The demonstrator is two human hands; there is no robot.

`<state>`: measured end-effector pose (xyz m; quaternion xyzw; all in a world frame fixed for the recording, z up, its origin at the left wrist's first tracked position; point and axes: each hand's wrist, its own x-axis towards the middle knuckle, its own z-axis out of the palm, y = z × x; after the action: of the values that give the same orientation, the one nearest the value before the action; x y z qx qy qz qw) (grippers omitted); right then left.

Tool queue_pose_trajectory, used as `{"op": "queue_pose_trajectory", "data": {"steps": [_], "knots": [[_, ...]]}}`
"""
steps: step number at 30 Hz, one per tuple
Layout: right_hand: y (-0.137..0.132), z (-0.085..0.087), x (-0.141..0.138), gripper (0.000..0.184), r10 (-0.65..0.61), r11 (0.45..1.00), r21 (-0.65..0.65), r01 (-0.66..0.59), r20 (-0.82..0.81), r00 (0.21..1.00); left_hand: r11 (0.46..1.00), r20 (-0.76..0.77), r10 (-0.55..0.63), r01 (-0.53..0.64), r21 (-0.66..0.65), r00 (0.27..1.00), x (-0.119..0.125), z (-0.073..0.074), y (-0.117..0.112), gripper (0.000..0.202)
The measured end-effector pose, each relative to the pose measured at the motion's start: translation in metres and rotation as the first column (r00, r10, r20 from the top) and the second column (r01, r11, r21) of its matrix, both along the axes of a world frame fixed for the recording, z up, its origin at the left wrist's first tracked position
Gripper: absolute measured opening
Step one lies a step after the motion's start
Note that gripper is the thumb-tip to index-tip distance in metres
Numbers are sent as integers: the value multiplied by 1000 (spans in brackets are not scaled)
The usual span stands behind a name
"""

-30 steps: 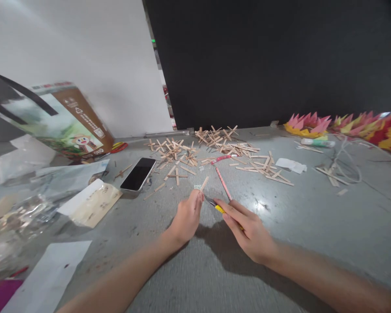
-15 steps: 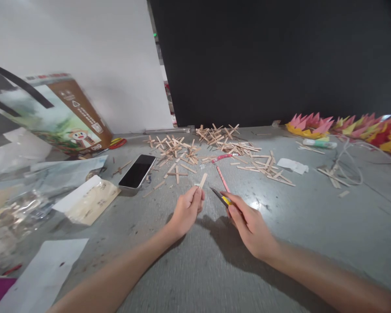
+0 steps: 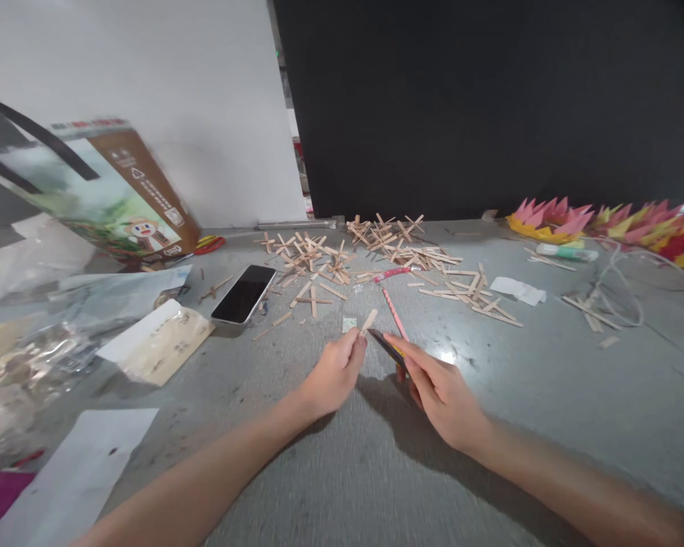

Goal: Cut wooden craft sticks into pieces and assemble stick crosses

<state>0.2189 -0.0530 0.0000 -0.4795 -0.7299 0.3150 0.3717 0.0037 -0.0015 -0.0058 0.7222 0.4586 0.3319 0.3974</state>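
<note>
Clearly, the phone (image 3: 244, 293) makes a good marker on the grey table (image 3: 296, 486), lying flat with its dark screen up. To its right and a little nearer the wearer, the left hand (image 3: 337, 372) is closed, thumb pressed over curled fingers, pinching a flat wooden stick (image 3: 369, 321). The stick's upper part juts out beyond the thumb, leaning to the right and away from the phone; its lower end is hidden in the grip.

Farther right of the phone, past the left hand, the right hand (image 3: 448, 395) is wrapped around a knife (image 3: 387, 349) with a dark and yellow body, forefinger laid along it. The knife's tip points back toward the phone and ends at the stick, just above the left thumb; whether it touches the wood, I cannot tell.

A small pale patterned piece (image 3: 349, 325) lies right of the phone, just beyond the left hand. A pink striped rod (image 3: 395, 311) lies farther right, its near end reaching the right hand. Beyond the phone and to its right spreads a loose heap of wooden sticks (image 3: 313, 258), many crossed. Left of the phone and nearer the wearer is a cream packet (image 3: 168, 346); farther left and behind stands a printed bag (image 3: 125, 205).
</note>
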Motion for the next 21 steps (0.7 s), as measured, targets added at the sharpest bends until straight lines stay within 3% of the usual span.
{"op": "queue_pose_trajectory", "data": {"steps": [3, 7, 11, 15, 21], "knots": [[-1, 1, 0, 45, -24, 999, 34, 23, 12, 1000, 1000, -7, 5, -5, -6, 1000, 0, 3, 0, 36], [2, 1, 3, 42, -150, 983, 108, 148, 4, 989, 1000, -47, -20, 20, -12, 999, 0, 9, -2, 30], [11, 2, 4, 48, -270, 962, 40, 270, -18, 963, 988, -146, -139, 146, 43, 980, 0, 12, -9, 26], [18, 6, 3, 33, -221, 974, -43, 221, -6, 975, 972, -159, -213, 226, 68, 964, 2, 12, -14, 29], [19, 5, 2, 34, -196, 977, -93, 191, -43, 980, 990, -30, -112, 114, 80, 993, 5, 10, -13, 32]]}}
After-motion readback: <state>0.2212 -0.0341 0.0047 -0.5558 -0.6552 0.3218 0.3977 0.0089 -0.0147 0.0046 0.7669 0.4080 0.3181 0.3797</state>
